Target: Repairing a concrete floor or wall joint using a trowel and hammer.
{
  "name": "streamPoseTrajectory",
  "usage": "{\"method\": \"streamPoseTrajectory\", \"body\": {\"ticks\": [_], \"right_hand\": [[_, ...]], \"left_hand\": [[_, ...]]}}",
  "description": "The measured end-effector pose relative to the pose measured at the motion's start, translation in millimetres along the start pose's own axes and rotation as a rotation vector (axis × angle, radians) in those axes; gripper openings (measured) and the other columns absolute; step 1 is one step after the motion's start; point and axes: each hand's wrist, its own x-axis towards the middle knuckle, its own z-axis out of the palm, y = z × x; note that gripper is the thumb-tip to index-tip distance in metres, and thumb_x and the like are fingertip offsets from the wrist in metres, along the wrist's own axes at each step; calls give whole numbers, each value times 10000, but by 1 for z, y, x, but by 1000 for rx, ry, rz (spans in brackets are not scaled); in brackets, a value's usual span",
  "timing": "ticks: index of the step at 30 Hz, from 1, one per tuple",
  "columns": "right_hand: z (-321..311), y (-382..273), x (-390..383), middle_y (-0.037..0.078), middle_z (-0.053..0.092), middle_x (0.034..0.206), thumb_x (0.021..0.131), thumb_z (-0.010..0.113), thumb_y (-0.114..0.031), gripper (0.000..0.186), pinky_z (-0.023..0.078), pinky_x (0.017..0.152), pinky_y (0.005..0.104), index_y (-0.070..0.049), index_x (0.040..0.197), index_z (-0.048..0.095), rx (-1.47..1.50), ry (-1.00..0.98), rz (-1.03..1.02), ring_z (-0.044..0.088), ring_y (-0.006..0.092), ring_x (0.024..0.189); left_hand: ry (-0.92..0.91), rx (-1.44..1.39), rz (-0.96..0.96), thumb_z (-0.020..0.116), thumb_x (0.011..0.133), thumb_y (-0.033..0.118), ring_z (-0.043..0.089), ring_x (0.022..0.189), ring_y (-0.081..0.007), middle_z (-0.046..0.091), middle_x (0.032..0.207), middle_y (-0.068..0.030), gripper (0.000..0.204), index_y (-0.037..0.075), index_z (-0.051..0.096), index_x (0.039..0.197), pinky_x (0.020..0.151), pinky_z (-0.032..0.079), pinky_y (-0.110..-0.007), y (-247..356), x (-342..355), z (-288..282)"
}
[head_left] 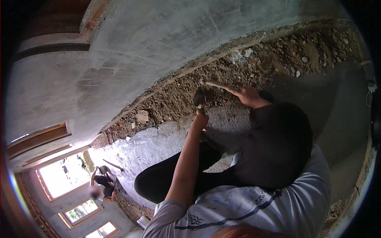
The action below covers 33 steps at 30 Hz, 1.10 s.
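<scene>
In my left hand [201, 119] is the short handle of a trowel [199, 97], closed tight, with the dark blade pointing away from me over loose earth. My right hand [248, 97] grips a pale-handled hammer [216, 84]; its small head lies beyond the trowel blade, close to the soil. The head's exact shape is hard to make out against the dirt. Both tools are above a strip of brown, stony soil [170, 101] that runs along the foot of the wall.
A grey plastered wall [139, 51] rises beyond the soil. Rough concrete floor [139, 144] borders the strip on my side. A flat stone piece [142, 116] and white scraps [243, 54] lie in the dirt. At lower left, another person [104, 186] crouches near bright window openings [81, 211].
</scene>
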Motion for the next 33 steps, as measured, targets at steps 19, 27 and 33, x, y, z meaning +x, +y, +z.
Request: {"method": "streamPoseTrajectory", "body": {"ticks": [19,27,33], "right_hand": [[4,16,-9,148,589,847,979,508,-53,739,512,526,438,-354,1612,272,-74,-232,196,599,289,601],[0,23,-13,102,600,722,1012,518,-98,645,493,526,437,-330,1589,350,-166,-341,282,601,279,596],[7,14,-57,155,634,790,989,611,-129,646,493,561,435,-301,1570,389,192,102,290,614,312,634]], "left_hand": [[24,-182,-100,600,905,253,683,926,-519,643,1091,-368,447,-69,532,1208,838,575,-551,39,-19,-28],[277,-706,-377,633,888,334,682,926,-482,687,1024,-306,532,-15,518,1272,820,540,-539,83,-58,-76],[574,-416,-108,593,978,470,659,980,-494,692,1046,-295,561,7,553,1293,824,525,-551,107,-65,-66]]}}
